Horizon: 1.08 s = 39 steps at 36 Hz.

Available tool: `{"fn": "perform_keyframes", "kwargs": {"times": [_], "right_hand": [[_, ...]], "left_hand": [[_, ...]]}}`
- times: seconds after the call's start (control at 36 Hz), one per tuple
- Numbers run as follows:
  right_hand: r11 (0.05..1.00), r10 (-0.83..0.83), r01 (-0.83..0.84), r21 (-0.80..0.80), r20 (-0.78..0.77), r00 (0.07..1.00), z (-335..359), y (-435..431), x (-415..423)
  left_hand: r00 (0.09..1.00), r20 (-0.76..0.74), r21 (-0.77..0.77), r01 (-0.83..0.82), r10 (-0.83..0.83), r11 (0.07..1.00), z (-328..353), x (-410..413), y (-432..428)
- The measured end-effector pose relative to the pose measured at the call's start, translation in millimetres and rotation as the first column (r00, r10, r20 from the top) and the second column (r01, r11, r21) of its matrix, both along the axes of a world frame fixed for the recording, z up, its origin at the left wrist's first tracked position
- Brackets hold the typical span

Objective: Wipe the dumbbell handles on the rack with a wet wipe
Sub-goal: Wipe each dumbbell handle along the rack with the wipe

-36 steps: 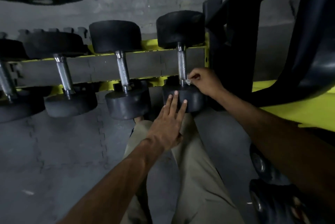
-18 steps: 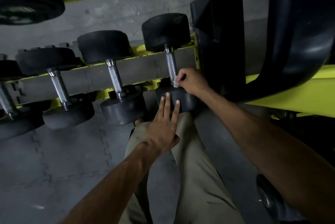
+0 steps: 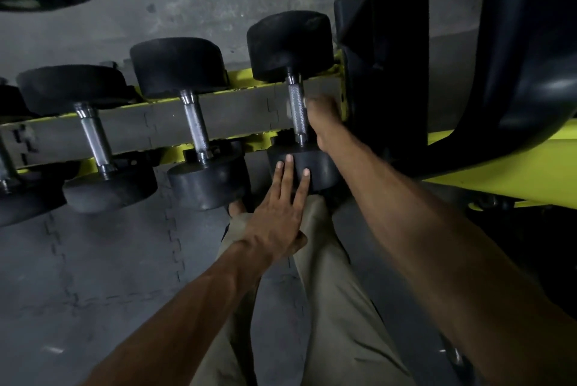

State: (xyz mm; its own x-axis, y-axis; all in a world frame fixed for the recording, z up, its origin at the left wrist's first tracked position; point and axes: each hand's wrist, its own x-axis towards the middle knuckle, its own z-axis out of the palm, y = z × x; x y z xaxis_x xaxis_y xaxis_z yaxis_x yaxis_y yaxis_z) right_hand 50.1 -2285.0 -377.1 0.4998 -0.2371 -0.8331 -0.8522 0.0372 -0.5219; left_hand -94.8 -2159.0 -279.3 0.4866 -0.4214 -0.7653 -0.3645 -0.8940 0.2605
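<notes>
the right hand is curled, blurred, against the right side of the rightmost dumbbell's handle, which runs straight away from it, whether it pinches a wipe i cannot tell, while the left hand lies flat-fingered on the near head.

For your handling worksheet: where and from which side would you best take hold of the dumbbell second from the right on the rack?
Probably by the knurled metal handle of that dumbbell, the narrow part between its two wide black heads. It lies across the yellow rack rails with open space above, so come down from above and the near side, fingers wrapping the bar's middle. The heads look too broad for one hand.
</notes>
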Motion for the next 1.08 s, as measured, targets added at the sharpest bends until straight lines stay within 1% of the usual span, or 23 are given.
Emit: {"fn": "perform_keyframes", "kwargs": {"times": [0.03, 0.08, 0.14, 0.19, 0.22, 0.28, 0.31, 0.36, 0.39, 0.44, 0.47, 0.53, 0.58, 0.61, 0.67, 0.72, 0.75, 0.81, 0.86, 0.92, 1.0, 1.03, 1.08], "right_hand": [[0.998, 0.009, -0.007, 0.057, -0.034, 0.999, 0.3, -3.7, -4.3], [0.997, -0.003, 0.006, 0.073, -0.043, 0.999, 0.0, -7.8, -0.9], [0.997, -0.072, 0.073, -0.032, 0.028, 0.997, -2.6, -3.6, 9.8], [0.976, -0.067, 0.099, -0.193, 0.163, 0.984, -18.2, 3.6, 15.8], [0.959, -0.026, 0.087, -0.27, 0.221, 0.975, -18.8, 10.1, 15.4], [0.904, 0.144, 0.001, -0.427, 0.307, 0.941, -0.4, 19.7, 2.3], [0.858, 0.258, -0.047, -0.511, 0.351, 0.9, 3.0, 20.1, -7.3], [0.74, 0.532, -0.174, -0.65, 0.407, 0.742, 4.3, 15.3, -25.6], [0.645, 0.681, -0.259, -0.719, 0.386, 0.623, -0.1, 10.5, -33.4], [0.368, 0.907, -0.419, -0.83, 0.221, 0.358, -13.4, -1.3, -38.2], [0.22, 0.964, -0.451, -0.865, 0.12, 0.239, -16.1, -6.4, -32.9], [-0.081, 0.993, -0.447, -0.891, -0.108, 0.036, -11.4, -11.2, -20.0], [-0.367, 0.929, -0.393, -0.843, -0.35, -0.116, -4.1, -8.0, -8.5], [-0.483, 0.875, -0.376, -0.791, -0.455, -0.167, 0.7, -3.8, -4.8], [-0.659, 0.751, -0.348, -0.667, -0.612, -0.248, 10.3, 9.4, -0.9], [-0.842, 0.539, -0.266, -0.469, -0.732, -0.417, 17.6, 27.8, 2.4], [-0.901, 0.433, -0.234, -0.365, -0.746, -0.506, 21.2, 36.1, 4.1], [-0.965, 0.26, -0.149, -0.215, -0.725, -0.638, 23.6, 45.6, 6.2], [-0.981, 0.172, -0.068, -0.18, -0.661, -0.73, 24.7, 49.0, 7.7], [-0.975, 0.192, -0.074, -0.208, -0.634, -0.749, 21.6, 47.3, 19.4], [-0.915, 0.358, -0.143, -0.378, -0.593, -0.721, 30.5, 35.0, 47.8], [-0.901, 0.392, -0.172, -0.398, -0.579, -0.715, 33.5, 27.2, 49.8], [-0.874, 0.403, -0.094, -0.476, -0.603, -0.689, 24.5, 14.3, 41.9]], "left_hand": [[1.0, -0.006, -0.002, -0.004, 0.004, 1.0, 0.8, 0.4, -0.1], [1.0, -0.013, -0.006, -0.004, 0.004, 1.0, 1.9, 1.7, -0.4], [1.0, -0.02, -0.005, 0.002, -0.002, 1.0, 3.0, 2.7, -0.2], [1.0, -0.024, -0.008, 0.006, -0.007, 1.0, 2.5, 3.2, 0.4], [1.0, -0.023, -0.01, 0.003, -0.003, 1.0, 1.6, 3.0, 1.4], [1.0, -0.029, -0.015, -0.001, 0.001, 1.0, 0.8, 2.4, 2.4], [1.0, -0.03, -0.019, 0.0, -0.001, 1.0, 0.9, 2.1, 2.8], [0.999, -0.033, -0.024, -0.002, 0.001, 1.0, 1.9, 2.4, 3.4], [0.999, -0.036, -0.025, -0.008, 0.008, 1.0, 3.3, 3.1, 3.4], [0.999, -0.037, -0.028, -0.015, 0.014, 0.999, 4.2, 3.2, 4.7], [0.999, -0.033, -0.034, -0.019, 0.018, 0.999, 4.5, 3.5, 5.0], [1.0, -0.028, -0.043, -0.009, 0.008, 0.999, 4.5, 3.7, 5.1], [0.999, -0.038, -0.043, -0.007, 0.005, 0.999, 6.3, 4.5, 5.3], [0.999, -0.041, -0.047, -0.009, 0.007, 0.999, 6.1, 4.4, 6.0], [0.999, -0.043, -0.057, -0.01, 0.007, 0.998, 7.7, 6.0, 6.3], [0.999, -0.04, -0.062, -0.016, 0.014, 0.998, 3.9, 4.5, 8.1], [0.999, -0.032, -0.066, -0.019, 0.017, 0.998, 1.7, 3.5, 8.9], [1.0, -0.012, -0.084, -0.018, 0.017, 0.996, -2.9, 1.5, 9.5], [1.0, -0.009, -0.095, -0.029, 0.028, 0.995, -5.8, -0.5, 9.7], [0.999, 0.007, -0.107, -0.044, 0.046, 0.993, -7.4, -1.9, 9.5], [0.999, 0.018, -0.113, -0.047, 0.049, 0.993, -9.1, -4.1, 10.0], [0.999, 0.016, -0.116, -0.049, 0.051, 0.992, -9.7, -4.6, 10.2], [0.999, 0.016, -0.12, -0.048, 0.05, 0.992, -10.3, -4.2, 11.5]]}}
